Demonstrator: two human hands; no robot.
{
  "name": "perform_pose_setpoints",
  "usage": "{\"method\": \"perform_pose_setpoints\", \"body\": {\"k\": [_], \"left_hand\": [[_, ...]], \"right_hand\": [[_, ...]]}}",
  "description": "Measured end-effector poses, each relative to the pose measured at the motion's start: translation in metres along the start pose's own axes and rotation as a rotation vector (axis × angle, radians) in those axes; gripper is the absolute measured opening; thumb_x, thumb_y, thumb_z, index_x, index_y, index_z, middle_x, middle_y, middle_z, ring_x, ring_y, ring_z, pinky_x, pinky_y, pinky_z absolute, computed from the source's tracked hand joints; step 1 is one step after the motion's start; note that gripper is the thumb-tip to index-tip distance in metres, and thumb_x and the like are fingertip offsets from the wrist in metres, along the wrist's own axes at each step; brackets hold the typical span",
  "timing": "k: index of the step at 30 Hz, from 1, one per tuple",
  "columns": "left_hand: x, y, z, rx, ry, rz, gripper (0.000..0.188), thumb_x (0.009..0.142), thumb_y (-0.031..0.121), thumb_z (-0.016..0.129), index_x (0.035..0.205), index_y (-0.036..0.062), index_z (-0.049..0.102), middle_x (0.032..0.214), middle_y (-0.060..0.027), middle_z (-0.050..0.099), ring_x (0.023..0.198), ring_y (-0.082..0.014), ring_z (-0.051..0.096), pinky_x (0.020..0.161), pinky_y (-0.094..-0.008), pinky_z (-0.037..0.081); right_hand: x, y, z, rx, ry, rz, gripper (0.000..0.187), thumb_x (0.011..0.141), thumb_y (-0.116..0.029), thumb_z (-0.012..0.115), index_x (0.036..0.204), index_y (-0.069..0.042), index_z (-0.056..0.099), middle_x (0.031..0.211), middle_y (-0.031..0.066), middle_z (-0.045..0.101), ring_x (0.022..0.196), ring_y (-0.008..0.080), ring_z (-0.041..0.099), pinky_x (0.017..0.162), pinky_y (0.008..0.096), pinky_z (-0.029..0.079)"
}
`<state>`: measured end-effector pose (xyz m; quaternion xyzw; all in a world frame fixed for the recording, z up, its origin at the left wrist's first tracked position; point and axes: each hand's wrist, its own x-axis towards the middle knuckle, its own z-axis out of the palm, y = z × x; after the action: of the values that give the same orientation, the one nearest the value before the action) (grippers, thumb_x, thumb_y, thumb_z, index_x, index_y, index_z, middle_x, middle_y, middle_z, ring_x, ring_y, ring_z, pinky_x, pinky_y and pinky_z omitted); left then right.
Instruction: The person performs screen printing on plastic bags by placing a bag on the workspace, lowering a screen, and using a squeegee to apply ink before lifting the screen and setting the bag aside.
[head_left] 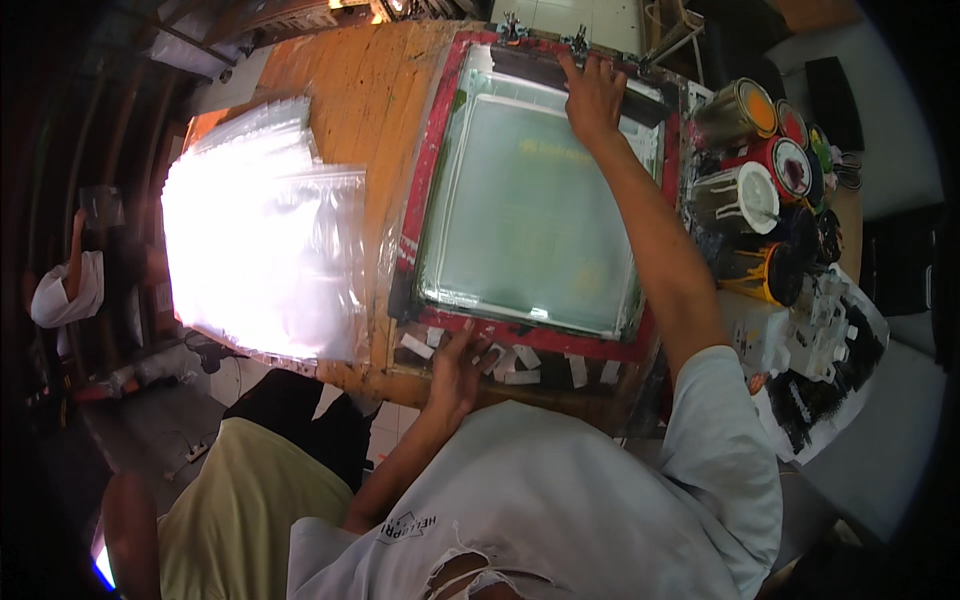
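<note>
A screen-printing frame [560,343] with red edges lies in front of me, its pale green mesh [540,210] bearing faint yellowish marks. My right hand [597,100] reaches over the mesh to the far end. Its fingers bend over a long dark bar, apparently a squeegee [530,68], lying across the screen. At the near left edge, my left hand [458,372] has its fingers curled against the frame's red bar. What lies under the palm is hidden. Metal hinge clamps [575,42] sit along the frame's far side.
Clear plastic zip bags [270,250] lie fanned in a stack on the wooden table [375,110] at left. Open ink cans [745,195] crowd the right side. Small white pieces [522,377] are scattered near the front edge. Another person [255,490] is close on my left.
</note>
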<state>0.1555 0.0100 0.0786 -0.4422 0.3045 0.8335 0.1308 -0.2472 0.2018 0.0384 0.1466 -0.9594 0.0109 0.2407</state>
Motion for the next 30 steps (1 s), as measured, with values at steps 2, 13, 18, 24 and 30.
{"method": "perform_pose_setpoints", "body": {"k": [2, 13, 18, 24, 30], "left_hand": [[0.002, 0.003, -0.001, 0.037, -0.027, 0.01, 0.03, 0.096, 0.028, 0.073, 0.118, 0.0168, 0.056, 0.107, 0.0007, 0.063, 0.103, -0.0179, 0.06, 0.098, -0.0455, 0.045], [-0.012, 0.016, 0.012, 0.059, -0.183, 0.228, 0.02, 0.096, 0.02, 0.074, 0.112, 0.0107, 0.065, 0.104, -0.0018, 0.071, 0.096, -0.0163, 0.068, 0.096, -0.0391, 0.053], [-0.021, 0.025, 0.02, 0.045, -0.188, 0.312, 0.013, 0.096, 0.018, 0.074, 0.099, 0.0068, 0.069, 0.092, -0.0051, 0.073, 0.085, -0.0183, 0.071, 0.088, -0.04, 0.059], [-0.033, 0.044, 0.033, -0.016, -0.339, 0.345, 0.013, 0.097, 0.018, 0.073, 0.096, 0.0053, 0.069, 0.093, -0.0073, 0.073, 0.088, -0.0213, 0.072, 0.09, -0.0423, 0.059], [-0.071, 0.093, 0.103, -0.05, -0.598, 0.616, 0.022, 0.093, 0.013, 0.069, 0.111, 0.0011, 0.065, 0.106, -0.0124, 0.072, 0.102, -0.0273, 0.07, 0.1, -0.0494, 0.054]], "right_hand": [[0.0, -0.003, -0.001, -0.037, -0.039, 0.002, 0.043, 0.093, -0.012, 0.064, 0.135, -0.023, 0.058, 0.111, 0.0129, 0.064, 0.111, 0.0312, 0.058, 0.091, 0.0497, 0.039], [-0.102, -0.073, -0.124, 0.202, -0.145, -0.018, 0.05, 0.084, 0.004, 0.06, 0.127, -0.022, 0.063, 0.096, 0.0095, 0.061, 0.097, 0.0297, 0.058, 0.086, 0.0487, 0.037], [-0.179, -0.114, -0.224, 0.294, -0.215, -0.001, 0.055, 0.081, 0.005, 0.06, 0.131, -0.017, 0.064, 0.098, 0.0094, 0.056, 0.098, 0.0281, 0.054, 0.089, 0.0493, 0.036], [-0.189, -0.127, -0.3, 0.22, -0.181, 0.006, 0.052, 0.087, -0.016, 0.069, 0.138, -0.021, 0.062, 0.096, 0.0076, 0.053, 0.096, 0.0259, 0.052, 0.091, 0.0492, 0.035], [-0.113, -0.099, -0.319, 0.111, 0.216, -0.091, 0.045, 0.088, -0.048, 0.071, 0.12, -0.017, 0.066, 0.09, 0.0059, 0.055, 0.085, 0.0246, 0.054, 0.081, 0.0484, 0.04]]}}
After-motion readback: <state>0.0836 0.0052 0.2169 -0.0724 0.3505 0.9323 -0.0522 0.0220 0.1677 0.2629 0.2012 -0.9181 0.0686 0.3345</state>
